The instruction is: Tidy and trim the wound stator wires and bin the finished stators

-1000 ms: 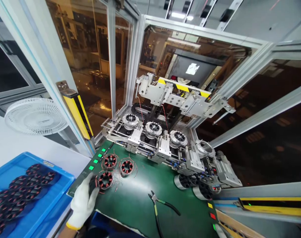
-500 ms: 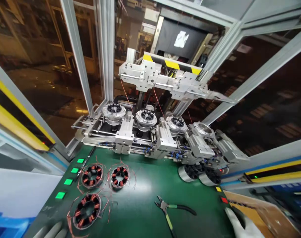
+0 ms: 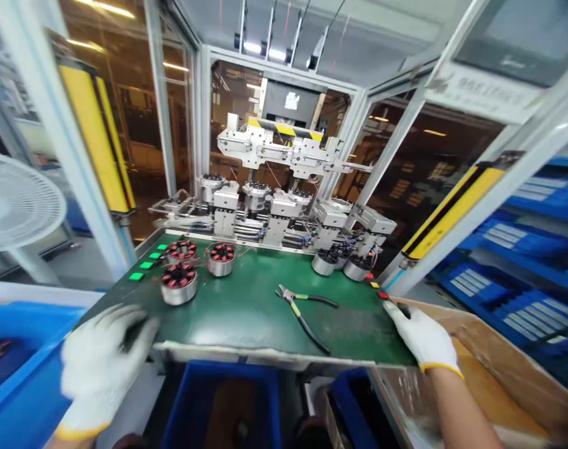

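My left hand (image 3: 106,355), in a white glove, hovers over the near left corner of the green table (image 3: 227,330). Its fingers are curved and apart, with nothing visible between them. Closest to it is a copper-wound motor stator (image 3: 178,287); two similar ones, a stator (image 3: 221,259) and a stator (image 3: 181,251), stand behind. On the right edge rests my gloved right hand (image 3: 424,333), its fingers stretched out and the fingertips beside or on a red button (image 3: 383,295); contact cannot be made out. Diagonal cutters (image 3: 307,312) lie spread mid-table, touched by neither hand.
A winding machine (image 3: 274,212) with several stator holders spans the back. Two stators (image 3: 325,262) sit at its right end. Green buttons (image 3: 146,265) line the left edge. Blue bins (image 3: 26,386) stand left and below; a cardboard box (image 3: 494,374) is at right. Yellow light curtains flank both sides.
The view has tilted up and back, showing more of both hands and the bins. My right hand stays by the red button. My left hand is still near the front left corner.
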### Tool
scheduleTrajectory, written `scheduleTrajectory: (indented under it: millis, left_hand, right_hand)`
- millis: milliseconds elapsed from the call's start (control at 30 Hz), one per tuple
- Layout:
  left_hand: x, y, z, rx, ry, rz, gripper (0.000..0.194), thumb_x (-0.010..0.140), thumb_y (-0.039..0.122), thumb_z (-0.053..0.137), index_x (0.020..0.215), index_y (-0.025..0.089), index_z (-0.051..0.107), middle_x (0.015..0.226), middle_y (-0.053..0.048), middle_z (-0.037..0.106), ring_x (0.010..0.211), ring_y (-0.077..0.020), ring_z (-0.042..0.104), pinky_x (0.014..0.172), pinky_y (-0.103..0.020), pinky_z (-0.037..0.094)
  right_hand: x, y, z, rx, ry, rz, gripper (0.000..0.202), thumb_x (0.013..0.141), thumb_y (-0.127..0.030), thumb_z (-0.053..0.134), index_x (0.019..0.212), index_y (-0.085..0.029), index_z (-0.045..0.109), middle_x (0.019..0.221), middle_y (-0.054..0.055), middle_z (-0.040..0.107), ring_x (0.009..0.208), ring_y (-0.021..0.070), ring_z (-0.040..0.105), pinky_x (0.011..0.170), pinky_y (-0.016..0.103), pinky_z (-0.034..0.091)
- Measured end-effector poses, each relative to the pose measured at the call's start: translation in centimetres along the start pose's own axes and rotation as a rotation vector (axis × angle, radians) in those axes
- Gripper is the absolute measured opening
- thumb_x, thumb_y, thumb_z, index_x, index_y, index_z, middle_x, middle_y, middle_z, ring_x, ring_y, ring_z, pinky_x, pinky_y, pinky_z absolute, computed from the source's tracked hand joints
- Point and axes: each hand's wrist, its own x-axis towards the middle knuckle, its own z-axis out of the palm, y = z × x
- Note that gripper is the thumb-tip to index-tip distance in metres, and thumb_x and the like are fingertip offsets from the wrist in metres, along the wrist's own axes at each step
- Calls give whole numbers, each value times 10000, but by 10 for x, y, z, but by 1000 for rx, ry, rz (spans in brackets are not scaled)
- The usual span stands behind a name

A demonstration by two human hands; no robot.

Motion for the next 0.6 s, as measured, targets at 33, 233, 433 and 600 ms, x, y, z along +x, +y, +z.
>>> scheduleTrajectory:
  millis: [33, 233, 433, 600]
  left_hand:
    - [10, 16, -13, 62, -35, -11, 385, 809, 506, 532, 891, 162, 686, 931, -128, 704, 909, -303, 641, 842, -436, 487]
    - [66, 68, -49, 271, -379, 91, 690, 634, 631, 640, 1200, 238, 600, 1120, -136, 594, 1021, -347, 579, 839, -415, 462]
    - [83, 61, -38, 158, -561, 82, 575, 704, 607, 574, 1125, 217, 616, 1185, -121, 583, 1025, -283, 587, 820, -335, 456]
    - [60, 69, -39, -52, -589, 129, 405, 726, 573, 576, 943, 240, 655, 1137, -36, 619, 949, -210, 611, 761, -281, 448]
  right_hand:
    - [-3, -3, -2, -2, 1, -2, 802, 878, -736, 227, 1203, -119, 624, 1129, 221, 629, 1058, 383, 587, 905, 468, 451]
    - [-60, -52, -20, 109, 389, -70, 662, 918, -606, 365, 1270, -80, 559, 1189, 233, 575, 1061, 377, 571, 851, 452, 471]
    - [-154, -125, -29, 366, 457, -682, 420, 914, -429, 519, 1226, -156, 587, 1231, 124, 582, 1108, 273, 550, 955, 366, 421]
    - [-191, -177, -50, 767, 27, -834, 336, 890, -408, 584, 1155, -206, 624, 1067, 56, 665, 875, 190, 640, 781, 289, 511]
